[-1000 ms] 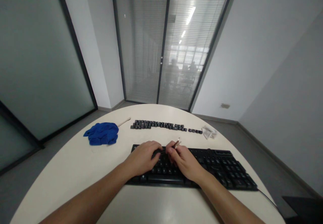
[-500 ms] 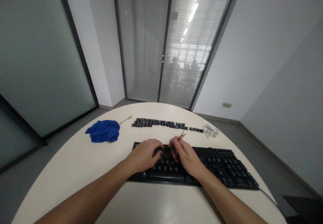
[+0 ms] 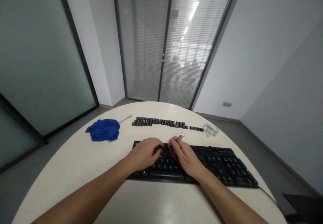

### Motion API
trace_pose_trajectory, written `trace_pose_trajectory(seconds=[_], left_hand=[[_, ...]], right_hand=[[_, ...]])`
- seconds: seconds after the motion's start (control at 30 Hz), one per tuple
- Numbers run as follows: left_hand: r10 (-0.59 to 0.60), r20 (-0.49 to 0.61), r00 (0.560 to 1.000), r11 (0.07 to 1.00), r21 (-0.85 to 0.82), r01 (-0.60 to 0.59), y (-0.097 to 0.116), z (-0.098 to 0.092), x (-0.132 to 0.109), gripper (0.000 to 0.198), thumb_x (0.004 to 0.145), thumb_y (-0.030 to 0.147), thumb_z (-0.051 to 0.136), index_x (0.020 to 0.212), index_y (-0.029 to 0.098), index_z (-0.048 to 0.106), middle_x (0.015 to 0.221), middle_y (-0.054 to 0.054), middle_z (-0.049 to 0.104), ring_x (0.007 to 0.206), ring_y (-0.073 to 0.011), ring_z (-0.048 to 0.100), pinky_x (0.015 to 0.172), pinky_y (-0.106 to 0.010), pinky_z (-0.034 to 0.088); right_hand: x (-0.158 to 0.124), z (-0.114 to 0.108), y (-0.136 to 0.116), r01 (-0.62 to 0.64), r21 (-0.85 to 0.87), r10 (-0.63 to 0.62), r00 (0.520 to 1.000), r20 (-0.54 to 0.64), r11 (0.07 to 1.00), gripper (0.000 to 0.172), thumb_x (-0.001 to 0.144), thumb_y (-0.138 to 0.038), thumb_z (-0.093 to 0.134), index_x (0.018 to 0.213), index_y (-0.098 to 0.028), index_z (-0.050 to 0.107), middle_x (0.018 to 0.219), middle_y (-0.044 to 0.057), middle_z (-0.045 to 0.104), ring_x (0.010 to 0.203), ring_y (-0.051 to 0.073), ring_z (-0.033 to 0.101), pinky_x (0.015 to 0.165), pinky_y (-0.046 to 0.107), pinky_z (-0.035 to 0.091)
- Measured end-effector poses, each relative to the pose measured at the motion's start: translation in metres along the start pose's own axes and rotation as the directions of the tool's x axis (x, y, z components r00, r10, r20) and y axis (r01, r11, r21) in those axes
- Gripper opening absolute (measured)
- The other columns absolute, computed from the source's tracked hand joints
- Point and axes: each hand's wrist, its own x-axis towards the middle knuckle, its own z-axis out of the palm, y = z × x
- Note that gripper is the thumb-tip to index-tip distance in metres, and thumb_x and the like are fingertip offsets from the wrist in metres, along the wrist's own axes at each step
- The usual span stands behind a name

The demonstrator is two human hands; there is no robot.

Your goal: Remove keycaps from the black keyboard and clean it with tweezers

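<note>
A black keyboard [image 3: 166, 175] lies across the near part of the table. My left hand [image 3: 147, 154] rests on its left half, fingers bent over the upper keys, with a gap between thumb and forefinger. In my right hand [image 3: 182, 153], pinched like a pen, is a slim brown tool [image 3: 180, 137] with a shiny forked upper end. Its lower end is hidden behind my fingers, over the middle of the keyboard. Beyond the hands, loose black keycaps [image 3: 158, 121] lie in uneven rows.
A crumpled blue cloth [image 3: 104, 130] lies at the left, beside a thin pale stick [image 3: 125, 118]. Crumpled clear-and-white wrapping [image 3: 211, 129] sits at the right end of the keycaps. The keyboard's cable [image 3: 268, 197] runs off at the right. The round table [image 3: 118, 197] has a curved far edge.
The tool in my right hand has tipped slightly lower and left, and its lower part no longer shows beneath my fingers. My left hand has stayed in place on the keyboard.
</note>
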Motion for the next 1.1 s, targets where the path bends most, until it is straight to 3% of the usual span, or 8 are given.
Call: trace_pose_trajectory(seconds=[0.37, 0.5, 0.67, 0.8, 0.9, 1.1], left_hand=[[-0.061, -0.067, 0.996, 0.998, 0.015, 0.062, -0.004, 0.003, -0.001, 0.019, 0.089, 0.025, 0.052, 0.106, 0.022, 0.061, 0.104, -0.006, 0.067, 0.102, -0.0237, 0.058, 0.093, -0.039, 0.046], [-0.087, -0.076, 0.993, 0.996, 0.019, 0.088, -0.005, 0.004, -0.002, 0.020, 0.089, 0.026, 0.052, 0.107, 0.021, 0.060, 0.104, -0.007, 0.066, 0.101, -0.0238, 0.058, 0.091, -0.039, 0.047], [-0.101, -0.076, 0.992, 0.994, 0.026, 0.103, -0.004, 0.003, -0.002, 0.020, 0.090, 0.027, 0.051, 0.106, 0.020, 0.059, 0.104, -0.007, 0.065, 0.100, -0.0240, 0.058, 0.091, -0.039, 0.047], [-0.110, -0.084, 0.990, 0.993, 0.038, 0.113, -0.003, 0.003, -0.002, 0.020, 0.088, 0.025, 0.052, 0.106, 0.020, 0.060, 0.103, -0.006, 0.066, 0.100, -0.0235, 0.058, 0.091, -0.038, 0.047], [-0.124, -0.101, 0.987, 0.990, 0.054, 0.130, -0.004, 0.004, -0.001, 0.018, 0.087, 0.025, 0.053, 0.103, 0.021, 0.062, 0.100, -0.006, 0.066, 0.099, -0.0239, 0.058, 0.090, -0.038, 0.047], [-0.117, -0.100, 0.988, 0.991, 0.058, 0.123, -0.004, 0.004, -0.001, 0.018, 0.087, 0.024, 0.053, 0.101, 0.020, 0.062, 0.099, -0.006, 0.066, 0.098, -0.0242, 0.057, 0.090, -0.039, 0.047]], right_hand=[[-0.001, 0.000, 0.002, 0.064, -0.078, -0.063, 0.998, 0.019, 0.995, 0.040, 0.100, -0.049, 0.033, 0.088, -0.019, 0.057, 0.068, -0.001, 0.054, 0.063, 0.014, 0.050, 0.063, 0.025, 0.039], [0.001, -0.001, -0.003, 0.104, -0.099, -0.104, 0.995, 0.003, 0.990, 0.033, 0.099, -0.044, 0.041, 0.095, -0.019, 0.063, 0.084, 0.003, 0.063, 0.081, 0.017, 0.059, 0.079, 0.029, 0.044], [0.003, -0.010, -0.008, 0.159, -0.102, -0.164, 0.986, -0.040, 0.982, 0.029, 0.096, -0.040, 0.049, 0.087, -0.020, 0.067, 0.103, 0.008, 0.065, 0.099, 0.020, 0.060, 0.091, 0.033, 0.043], [0.001, -0.018, -0.008, 0.077, -0.114, -0.090, 0.990, -0.111, 0.990, 0.023, 0.095, -0.040, 0.050, 0.098, -0.020, 0.061, 0.089, 0.004, 0.064, 0.083, 0.018, 0.059, 0.079, 0.030, 0.045], [-0.001, -0.021, -0.009, 0.032, -0.130, -0.048, 0.991, -0.128, 0.991, 0.024, 0.096, -0.043, 0.048, 0.090, -0.021, 0.055, 0.073, -0.001, 0.058, 0.068, 0.015, 0.054, 0.067, 0.027, 0.042], [-0.003, -0.026, -0.012, -0.012, -0.137, -0.012, 0.985, -0.173, 0.991, 0.036, 0.098, -0.050, 0.036, 0.083, -0.022, 0.052, 0.064, -0.002, 0.057, 0.063, 0.016, 0.055, 0.062, 0.027, 0.041]])
